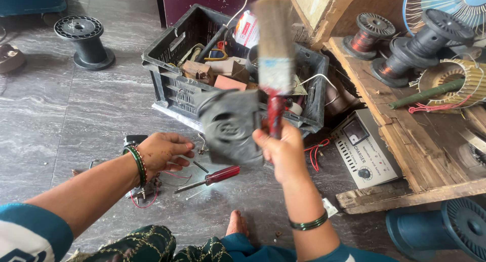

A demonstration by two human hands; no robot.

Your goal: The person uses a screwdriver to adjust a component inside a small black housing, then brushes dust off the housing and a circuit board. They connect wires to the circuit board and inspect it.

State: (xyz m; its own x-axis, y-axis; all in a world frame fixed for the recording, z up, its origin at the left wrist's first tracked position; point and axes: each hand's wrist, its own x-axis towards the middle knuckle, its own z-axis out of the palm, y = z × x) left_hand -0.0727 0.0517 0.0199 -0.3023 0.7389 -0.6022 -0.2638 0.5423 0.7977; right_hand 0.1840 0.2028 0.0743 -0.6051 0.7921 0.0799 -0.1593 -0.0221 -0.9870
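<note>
I see the right hand (pixel 283 153), at centre frame, clenched around the red handle of a wide flat paintbrush (pixel 275 54) with worn pale bristles, held upright. The left hand (pixel 163 153), left of centre, hangs low over the grey marble floor (pixel 61 125) with fingers released and spread, grasping nothing. Between the hands a dark grey, dusty plastic fan housing (pixel 230 128) looks tilted up; it is blurred, and I cannot tell what holds it. A red-handled screwdriver (pixel 210 178) lies on the floor just below it, near loose red wires (pixel 144 198). Behind stands a black plastic crate (pixel 172 85) full of parts.

My worry: if nothing grips the housing, it could tip onto the screwdriver or the bare foot (pixel 237 224) at the lower centre. Brushing would also throw dust towards the white battery charger (pixel 362 153) at the right
</note>
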